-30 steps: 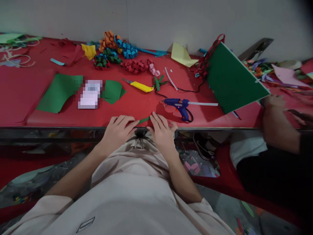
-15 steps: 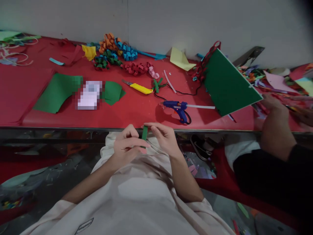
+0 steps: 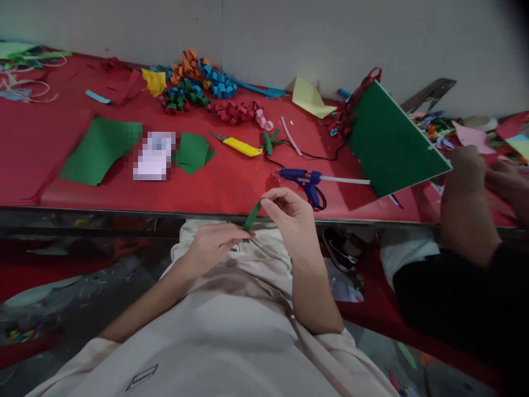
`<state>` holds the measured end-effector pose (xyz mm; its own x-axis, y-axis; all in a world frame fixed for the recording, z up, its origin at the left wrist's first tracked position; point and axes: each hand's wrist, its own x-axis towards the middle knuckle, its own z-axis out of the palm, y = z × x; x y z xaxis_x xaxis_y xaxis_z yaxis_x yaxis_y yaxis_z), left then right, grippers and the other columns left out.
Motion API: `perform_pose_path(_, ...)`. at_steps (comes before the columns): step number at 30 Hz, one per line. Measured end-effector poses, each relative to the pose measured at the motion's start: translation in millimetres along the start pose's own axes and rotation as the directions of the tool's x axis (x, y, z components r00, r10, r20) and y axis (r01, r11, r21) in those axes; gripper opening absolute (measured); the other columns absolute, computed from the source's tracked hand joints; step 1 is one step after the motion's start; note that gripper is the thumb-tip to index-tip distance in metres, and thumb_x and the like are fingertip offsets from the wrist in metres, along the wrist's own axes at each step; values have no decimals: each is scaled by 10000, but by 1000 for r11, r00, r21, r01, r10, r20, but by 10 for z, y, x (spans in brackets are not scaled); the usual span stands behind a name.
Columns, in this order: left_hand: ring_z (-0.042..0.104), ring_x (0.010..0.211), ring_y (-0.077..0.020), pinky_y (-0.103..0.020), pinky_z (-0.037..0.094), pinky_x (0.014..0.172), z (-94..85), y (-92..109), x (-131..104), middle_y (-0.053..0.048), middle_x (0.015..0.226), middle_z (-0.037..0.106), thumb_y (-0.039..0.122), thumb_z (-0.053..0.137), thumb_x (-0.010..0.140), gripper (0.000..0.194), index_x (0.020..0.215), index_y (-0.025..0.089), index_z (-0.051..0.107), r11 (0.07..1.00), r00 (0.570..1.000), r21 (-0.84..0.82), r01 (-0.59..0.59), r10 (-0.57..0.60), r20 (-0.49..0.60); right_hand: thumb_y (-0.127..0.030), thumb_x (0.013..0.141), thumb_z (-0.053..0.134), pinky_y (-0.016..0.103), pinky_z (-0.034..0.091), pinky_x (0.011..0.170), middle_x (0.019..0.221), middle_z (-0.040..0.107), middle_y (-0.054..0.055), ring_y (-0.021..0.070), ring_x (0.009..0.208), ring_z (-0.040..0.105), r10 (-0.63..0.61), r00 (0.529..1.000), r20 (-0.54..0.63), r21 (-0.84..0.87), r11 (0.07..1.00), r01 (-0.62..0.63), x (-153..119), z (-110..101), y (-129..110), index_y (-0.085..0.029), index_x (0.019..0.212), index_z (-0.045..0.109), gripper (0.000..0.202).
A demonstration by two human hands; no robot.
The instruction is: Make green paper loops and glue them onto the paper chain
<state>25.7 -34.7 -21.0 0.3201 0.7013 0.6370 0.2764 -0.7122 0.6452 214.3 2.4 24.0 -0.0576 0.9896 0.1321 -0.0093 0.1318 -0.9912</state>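
A short green paper strip (image 3: 252, 216) stretches between my two hands, over my lap at the table's front edge. My left hand (image 3: 215, 243) pinches its lower end. The upper end is held between the thumb and fingers of my right hand (image 3: 288, 212). Beyond my right hand, a blue glue gun (image 3: 303, 179) with a white glue stick lies on the red table (image 3: 198, 193). Small green strips (image 3: 270, 141) and a yellow cutter knife (image 3: 242, 146) lie behind it.
Green paper (image 3: 99, 151) and a blurred pale rectangle (image 3: 155, 156) lie at the left. Curled paper chains (image 3: 223, 82) sit at the back. A green board (image 3: 397, 140) leans at the right, beside a co-worker's arm (image 3: 467, 204).
My right hand has risen and moved right, drawing the strip's upper end away from my left hand. More of the strip shows between them. The view has shifted slightly.
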Motion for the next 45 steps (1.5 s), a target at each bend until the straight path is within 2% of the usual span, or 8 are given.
perform_pose_path(7, 766, 974, -165, -263, 608, 862, -10, -90, -70, -66, 1006, 797, 80, 583, 956, 231, 1037, 217, 751, 980, 984, 93, -178, 177, 19, -409, 856, 778, 235, 280, 491, 565, 472, -76, 73, 508, 384, 169, 973, 158, 229, 952, -202, 1, -23, 49, -214, 941, 714, 222)
perform_pose_path(13, 756, 936, -159, -271, 601, 860, 24, -92, -66, -56, 968, 789, 79, 566, 949, 240, 1014, 222, 747, 966, 978, 157, -206, 204, 32, -458, 911, 721, 218, 303, 459, 509, 555, -73, 68, 427, 440, 203, 933, 298, 303, 906, -294, -24, -66, 67, -206, 952, 706, 256)
perform_pose_path(18, 720, 742, -136, -212, 571, 716, 15, -4, 22, -56, 854, 782, 172, 615, 945, 157, 898, 175, 764, 972, 990, 210, 110, -88, -112, -503, 924, 689, 256, 465, 589, 735, 750, 27, 142, 636, 698, 96, 935, 341, 262, 946, -192, -185, 0, 35, -207, 860, 680, 304)
perform_pose_path(22, 672, 625, -129, -212, 559, 624, -18, 47, 120, -16, 705, 741, 324, 657, 947, 223, 874, 173, 805, 921, 892, -21, 389, -382, -243, -482, 873, 751, 260, 494, 609, 697, 745, -5, 162, 647, 729, 135, 938, 320, 236, 947, -217, -313, 201, 116, -240, 980, 594, 307)
perform_pose_path(27, 765, 844, -219, -304, 634, 695, 26, 23, 127, -97, 992, 803, 431, 690, 928, 323, 1104, 185, 803, 716, 792, -493, 495, -604, -82, -517, 806, 789, 275, 543, 617, 649, 706, -33, 156, 582, 697, 167, 972, 163, 235, 951, -203, -349, 391, 307, -250, 919, 538, 383)
perform_pose_path(32, 760, 1051, -267, -394, 635, 898, 116, 17, 107, -151, 1170, 774, 469, 669, 944, 335, 1062, 183, 798, 695, 829, -583, 421, -556, -64, -456, 858, 745, 277, 564, 618, 700, 717, -8, 145, 582, 672, 138, 990, 37, 140, 980, -142, -298, 339, 391, -227, 915, 632, 262)
perform_pose_path(38, 659, 1248, -293, -485, 560, 1033, 148, -54, 217, -162, 1334, 702, 568, 617, 950, 441, 758, 194, 749, 969, 957, -109, 223, -239, -164, -410, 989, 594, 327, 583, 921, 1091, 775, 72, 177, 1010, 741, -5, 987, 162, 183, 983, -26, -242, 149, 177, -240, 1148, 607, 233)
perform_pose_path(45, 746, 892, -187, -293, 562, 829, -188, -262, 890, -61, 972, 794, 416, 618, 989, 251, 964, 210, 758, 976, 975, 156, 152, -122, -183, -254, 1029, 474, 379, 503, 1089, 1278, 723, 107, 194, 1217, 676, -249, 955, -159, -105, 966, 235, -315, 118, 200, -219, 1165, 635, 214)
